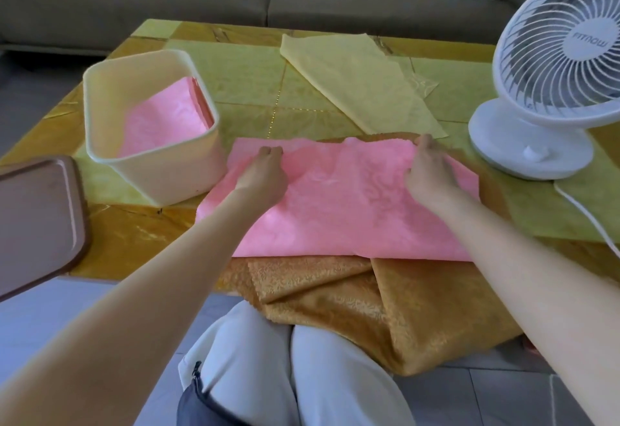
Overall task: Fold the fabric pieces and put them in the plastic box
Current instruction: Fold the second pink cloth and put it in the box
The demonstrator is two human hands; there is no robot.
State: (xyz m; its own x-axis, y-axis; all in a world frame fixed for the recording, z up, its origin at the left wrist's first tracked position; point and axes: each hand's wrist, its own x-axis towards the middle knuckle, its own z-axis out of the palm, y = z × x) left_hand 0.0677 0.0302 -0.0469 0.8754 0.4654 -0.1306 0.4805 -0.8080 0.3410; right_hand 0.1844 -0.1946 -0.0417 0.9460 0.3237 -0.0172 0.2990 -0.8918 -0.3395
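Sitting nearest the camera: a person's knees in pale trousers (268, 375), tucked under the near edge of the table (134, 234).

Draping over that near edge and onto the lap: a gold fabric (385, 308), creased, with one flap turned over.

Lying on top of the gold fabric, at the middle of the near edge: the pink fabric (352, 211), spread as a wide band, its far edge slightly rumpled.

Gripping it: the left hand (263, 174), fingers curling down into the cloth just short of the far edge, on the left part of the band. The right hand (431, 170) is reaching to the far right corner of the band, fingers bending over the cloth's edge and holding it.

Standing just left of the pink fabric, near the table's left edge: the plastic box (174, 170), cream, lidless, holding a folded pink piece (161, 123) that is leaning against its right wall.

Hanging over the near left corner: a brown lid (37, 217).

Standing at the right edge: a white fan (563, 56), its cord (590, 221) trailing toward the near right corner.

Lying flat toward the far edge, between box and fan: a yellow fabric (362, 87), set at a slant.

Running behind the table's far edge: a grey sofa (167, 6).
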